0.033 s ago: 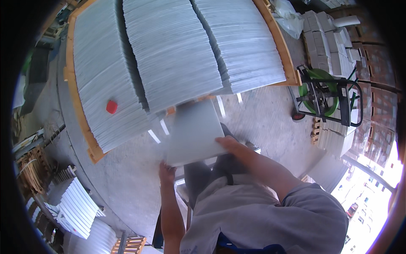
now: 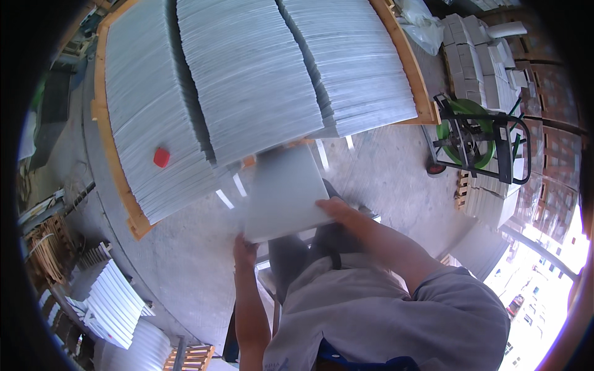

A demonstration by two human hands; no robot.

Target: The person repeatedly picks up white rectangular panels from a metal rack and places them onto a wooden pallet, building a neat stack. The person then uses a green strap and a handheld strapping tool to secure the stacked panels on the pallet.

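Observation:
A flat, pale grey rectangular panel [image 2: 286, 191] lies level in front of my waist, its far end close to the near edge of the stacks. My left hand [image 2: 245, 250] is closed on its near left corner, with the fingers partly hidden underneath. At the panel's right edge, my right hand [image 2: 333, 209] grips with the fingertips over the rim. Beyond the panel, tightly packed thin grey sheets [image 2: 250, 80] stand in three rows with dark gaps between them. A small red block [image 2: 161, 157] sits on the left row.
A wooden frame [image 2: 115, 157] edges the rows. To the right stands a black-framed cart [image 2: 516, 151] with a green reel [image 2: 455, 133], beside stacked white boxes [image 2: 470, 62]. White slatted pieces [image 2: 117, 303] and a wooden pallet [image 2: 190, 357] are at lower left.

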